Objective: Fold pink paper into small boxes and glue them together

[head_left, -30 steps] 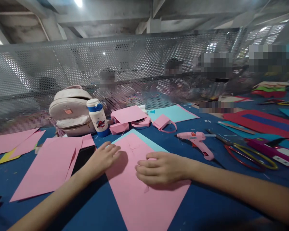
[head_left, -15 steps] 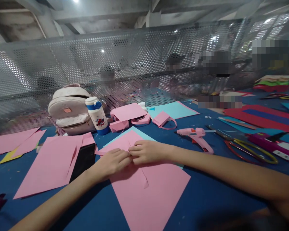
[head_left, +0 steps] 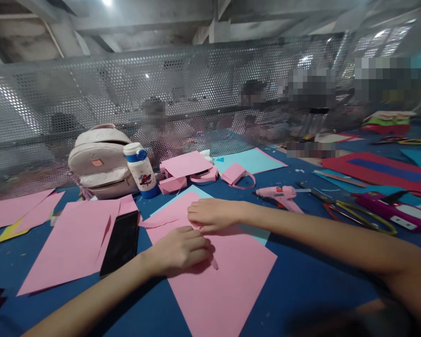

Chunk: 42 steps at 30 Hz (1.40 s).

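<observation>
A large pink sheet of paper [head_left: 228, 290] lies in front of me with one corner toward me. Over its upper middle is my right hand [head_left: 214, 214], palm down, its fingers curled against the paper; whatever is under them is hidden. Just below and to the left, my left hand [head_left: 182, 248] is closed, its fingertips bent over a narrow pink paper strip [head_left: 215, 263]. Only the strip's lower end shows. The two hands nearly touch. Light-blue paper [head_left: 257, 233] peeks out from beneath the pink sheet, and a torn-looking pink piece [head_left: 159, 221] lies at its left.
Left are pink sheets [head_left: 66, 243], a black phone [head_left: 121, 241], a white backpack [head_left: 100, 161] and a bottle [head_left: 141, 171]. Beyond my hands lie small pink paper bags [head_left: 234, 174]. Rightward are a pink glue gun [head_left: 280, 194], scissors [head_left: 358, 215] and a purple device [head_left: 389, 210]. A perforated metal screen [head_left: 196, 93] stands behind.
My left hand has moved toward me and to the right, onto the strip's lower part. My right hand has stayed nearly in place, shifting slightly upward.
</observation>
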Available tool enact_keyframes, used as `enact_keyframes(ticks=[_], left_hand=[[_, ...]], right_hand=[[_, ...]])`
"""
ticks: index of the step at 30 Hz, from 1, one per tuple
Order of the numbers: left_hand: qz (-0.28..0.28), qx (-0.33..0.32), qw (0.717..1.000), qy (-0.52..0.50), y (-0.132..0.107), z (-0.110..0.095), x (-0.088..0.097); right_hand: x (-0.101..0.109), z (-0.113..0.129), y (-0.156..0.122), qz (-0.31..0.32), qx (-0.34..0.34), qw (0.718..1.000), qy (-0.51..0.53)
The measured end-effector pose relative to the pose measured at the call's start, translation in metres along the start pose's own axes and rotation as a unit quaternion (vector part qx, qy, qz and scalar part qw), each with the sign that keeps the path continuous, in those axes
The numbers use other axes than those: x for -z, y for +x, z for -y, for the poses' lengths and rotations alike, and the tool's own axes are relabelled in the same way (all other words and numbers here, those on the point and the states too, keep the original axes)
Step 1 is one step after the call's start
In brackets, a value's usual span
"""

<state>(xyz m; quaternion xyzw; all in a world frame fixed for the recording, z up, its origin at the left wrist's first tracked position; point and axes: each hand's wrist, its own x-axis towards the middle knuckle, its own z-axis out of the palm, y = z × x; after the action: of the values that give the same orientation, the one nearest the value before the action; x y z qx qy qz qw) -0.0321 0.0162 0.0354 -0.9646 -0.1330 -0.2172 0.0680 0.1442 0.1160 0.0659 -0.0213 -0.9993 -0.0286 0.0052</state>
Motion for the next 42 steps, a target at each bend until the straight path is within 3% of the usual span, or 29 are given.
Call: enact_keyframes(ticks=[5, 9, 13, 16, 20, 22, 25, 30, 31, 33, 37, 39, 42], left_hand=[[-0.030, 0.124, 0.977, -0.172, 0.000, -0.004, 0.010], [-0.085, 0.264, 0.926, -0.256, -0.008, -0.004, 0.017], [-0.123, 0.352, 0.890, -0.264, -0.016, 0.005, 0.019], [-0.129, 0.399, 0.867, -0.269, -0.016, 0.011, 0.016], [-0.130, 0.436, 0.844, -0.283, -0.012, 0.013, 0.009], [-0.127, 0.443, 0.838, -0.292, -0.012, 0.013, 0.006], [-0.129, 0.450, 0.824, -0.319, -0.013, 0.010, 0.002], [-0.172, 0.420, 0.735, -0.504, -0.008, -0.010, 0.004], [-0.170, 0.402, 0.729, -0.527, -0.005, -0.015, 0.006], [-0.158, 0.381, 0.741, -0.529, 0.000, -0.026, 0.013], [-0.140, 0.347, 0.806, -0.458, 0.001, -0.038, 0.020], [-0.138, 0.349, 0.822, -0.428, -0.002, -0.036, 0.018], [-0.147, 0.396, 0.817, -0.393, -0.008, -0.025, 0.012]], right_hand=[[-0.003, -0.001, -0.008, -0.007, -0.034, 0.993, 0.116], [-0.003, 0.000, -0.017, -0.005, -0.056, 0.974, 0.217], [-0.004, 0.002, -0.025, -0.048, -0.155, 0.902, 0.400], [-0.011, 0.005, -0.029, -0.070, -0.193, 0.873, 0.442], [-0.020, 0.017, -0.030, -0.144, -0.229, 0.810, 0.520], [-0.022, 0.024, -0.030, -0.158, -0.221, 0.814, 0.513], [-0.023, 0.031, -0.029, -0.155, -0.208, 0.843, 0.471], [-0.021, 0.036, -0.027, -0.148, -0.192, 0.877, 0.414], [-0.021, 0.037, -0.027, -0.143, -0.183, 0.882, 0.410], [-0.021, 0.039, -0.025, -0.128, -0.158, 0.889, 0.410], [-0.026, 0.041, -0.025, -0.117, -0.096, 0.881, 0.449], [-0.030, 0.040, -0.026, -0.121, -0.099, 0.846, 0.510], [-0.033, 0.035, -0.030, -0.162, -0.152, 0.762, 0.608]])
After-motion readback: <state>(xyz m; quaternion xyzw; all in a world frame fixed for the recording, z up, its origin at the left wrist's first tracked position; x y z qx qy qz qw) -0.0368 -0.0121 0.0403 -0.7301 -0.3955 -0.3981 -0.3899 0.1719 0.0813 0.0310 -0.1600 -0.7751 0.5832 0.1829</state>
